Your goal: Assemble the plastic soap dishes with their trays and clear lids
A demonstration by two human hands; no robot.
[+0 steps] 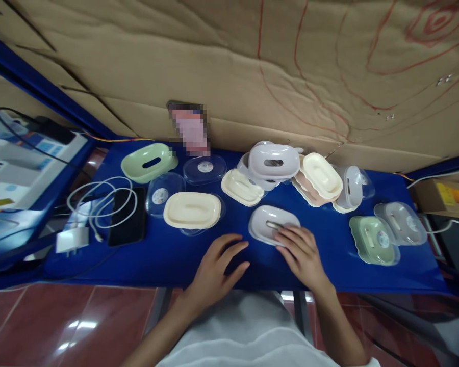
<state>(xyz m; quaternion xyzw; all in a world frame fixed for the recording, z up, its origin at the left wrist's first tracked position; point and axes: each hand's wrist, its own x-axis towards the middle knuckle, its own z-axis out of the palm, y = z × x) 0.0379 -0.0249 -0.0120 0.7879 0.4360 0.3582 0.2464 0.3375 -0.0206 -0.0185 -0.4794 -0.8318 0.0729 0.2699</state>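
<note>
Near the front middle of the blue table, a pale grey oval soap dish (260, 227) with a central slot lies flat. My right hand (300, 252) is on its right end, fingers over the rim and thumb at the near edge, hiding that part. To the left of this dish, my left hand (222, 262) hovers above the table, fingers apart and holding nothing. A cream oval tray (192, 210) rests on a clear lid beyond my left hand. Another cream piece (243, 187) lies just behind the grey dish.
Stacked grey dishes (274, 160) and cream and pink pieces (321, 176) stand at the back. A green dish (149, 162) and clear lids (204, 169) lie back left. Lidded green (375, 239) and grey (403, 224) dishes sit right. Left are a phone (128, 216) and charger (72, 239).
</note>
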